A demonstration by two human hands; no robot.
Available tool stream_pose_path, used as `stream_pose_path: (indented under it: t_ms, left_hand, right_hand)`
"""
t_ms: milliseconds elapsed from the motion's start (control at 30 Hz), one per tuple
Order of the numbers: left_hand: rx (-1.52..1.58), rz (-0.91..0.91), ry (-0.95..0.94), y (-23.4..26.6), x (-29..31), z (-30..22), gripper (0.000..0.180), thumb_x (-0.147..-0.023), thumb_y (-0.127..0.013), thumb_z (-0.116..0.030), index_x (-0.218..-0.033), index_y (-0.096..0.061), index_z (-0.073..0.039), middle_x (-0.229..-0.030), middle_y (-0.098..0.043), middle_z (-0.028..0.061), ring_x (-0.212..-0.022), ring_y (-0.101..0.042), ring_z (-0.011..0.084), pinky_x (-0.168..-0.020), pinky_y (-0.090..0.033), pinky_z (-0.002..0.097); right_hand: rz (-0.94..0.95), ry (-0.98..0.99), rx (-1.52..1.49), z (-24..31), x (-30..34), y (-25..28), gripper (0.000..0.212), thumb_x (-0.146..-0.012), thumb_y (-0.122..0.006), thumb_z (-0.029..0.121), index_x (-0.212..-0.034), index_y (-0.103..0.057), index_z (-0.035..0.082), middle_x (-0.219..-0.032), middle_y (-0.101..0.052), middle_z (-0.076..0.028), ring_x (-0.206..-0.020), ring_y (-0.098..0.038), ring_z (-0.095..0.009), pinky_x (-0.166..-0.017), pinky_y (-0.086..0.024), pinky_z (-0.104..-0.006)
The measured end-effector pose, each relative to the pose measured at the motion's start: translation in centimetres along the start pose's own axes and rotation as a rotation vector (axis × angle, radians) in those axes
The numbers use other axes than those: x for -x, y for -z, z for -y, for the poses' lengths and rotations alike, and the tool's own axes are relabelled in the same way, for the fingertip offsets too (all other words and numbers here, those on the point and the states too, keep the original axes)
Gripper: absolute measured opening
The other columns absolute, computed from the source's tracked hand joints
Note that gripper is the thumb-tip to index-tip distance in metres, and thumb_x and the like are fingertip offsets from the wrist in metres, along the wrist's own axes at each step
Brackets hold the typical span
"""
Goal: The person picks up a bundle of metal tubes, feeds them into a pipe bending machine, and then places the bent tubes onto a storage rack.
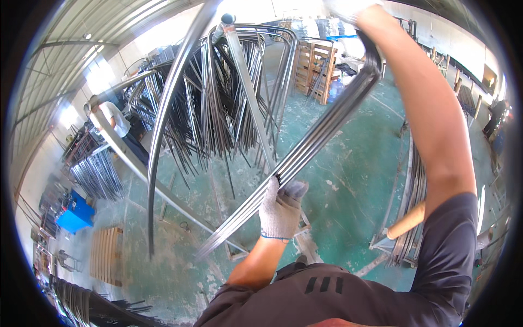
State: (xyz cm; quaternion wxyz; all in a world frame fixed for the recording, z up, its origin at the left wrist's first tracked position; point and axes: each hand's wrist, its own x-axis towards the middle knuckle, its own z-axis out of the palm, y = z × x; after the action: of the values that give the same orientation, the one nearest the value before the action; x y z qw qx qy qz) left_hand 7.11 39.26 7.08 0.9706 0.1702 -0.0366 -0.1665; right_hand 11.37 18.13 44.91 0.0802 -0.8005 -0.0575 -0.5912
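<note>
A bundle of several bent metal tubes (321,129) slants across in front of me, its straight ends low at the left and its bend high at the right. My left hand (280,211), in a pale knitted glove, is closed around the straight part. Overhead, the tubes run up from their bend to my raised right hand (353,7). Bright light washes out that glove, and its fingers are partly cut off by the upper edge; it appears closed on the tubes. A rack with a grey post (248,87) stands just beyond, hung with many similar tubes (212,101).
A curved tube (163,109) and a slanted rack pole (131,158) rise at my left. Wooden pallets (316,70) stand behind the rack. More tubes (411,201) lie on a stand at right, beside a tan roller (406,220). A person (115,120) is at far left.
</note>
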Motion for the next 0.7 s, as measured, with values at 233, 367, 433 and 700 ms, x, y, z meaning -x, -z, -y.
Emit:
stream_pose_path:
  t_ms: [233, 367, 433, 700]
  left_hand:
    - [-0.462, 0.477, -0.018, -0.1, -7.3, -1.7, 0.038, -0.104, -0.067, -0.029, -0.125, -0.063, 0.003, -0.116, -0.074, 0.0193, -0.103, -0.073, 0.0299, -0.098, -0.056, 0.0456]
    - [-0.740, 0.400, -0.305, 1.8, -9.3, -5.4, 0.028, -0.102, -0.070, -0.017, -0.120, -0.066, 0.004, -0.112, -0.074, 0.0187, -0.097, -0.072, 0.0262, -0.092, -0.056, 0.0388]
    - [-0.732, 0.319, -0.263, 1.3, -11.5, -3.1, 0.021, -0.100, -0.070, -0.012, -0.116, -0.068, 0.003, -0.109, -0.074, 0.0166, -0.094, -0.071, 0.0241, -0.090, -0.056, 0.0378]
    - [-1.209, 0.317, 0.026, 3.8, -10.1, 1.0, 0.014, -0.097, -0.066, -0.003, -0.110, -0.068, 0.002, -0.104, -0.072, 0.0113, -0.093, -0.068, 0.0198, -0.089, -0.056, 0.0344]
  right_hand:
    - [0.145, 0.308, 0.000, -0.1, -5.3, -18.1, 0.032, -0.098, -0.063, 0.025, -0.119, -0.067, 0.001, -0.112, -0.072, -0.028, -0.107, -0.071, -0.042, -0.089, -0.056, -0.0482]
    - [0.171, 0.237, -0.150, -2.8, -2.6, -32.1, 0.036, -0.101, -0.062, 0.034, -0.126, -0.070, 0.010, -0.117, -0.075, -0.018, -0.109, -0.072, -0.031, -0.093, -0.055, -0.0388]
    - [0.245, 0.066, -0.036, -9.9, -5.3, -39.7, 0.034, -0.100, -0.062, 0.034, -0.125, -0.073, 0.014, -0.120, -0.076, -0.014, -0.109, -0.073, -0.028, -0.094, -0.057, -0.0350]
    - [0.396, -0.024, -0.197, -2.4, 13.2, -36.2, 0.035, -0.092, -0.056, 0.013, -0.121, -0.070, -0.001, -0.132, -0.061, -0.019, -0.131, -0.054, -0.036, -0.113, -0.044, -0.0483]
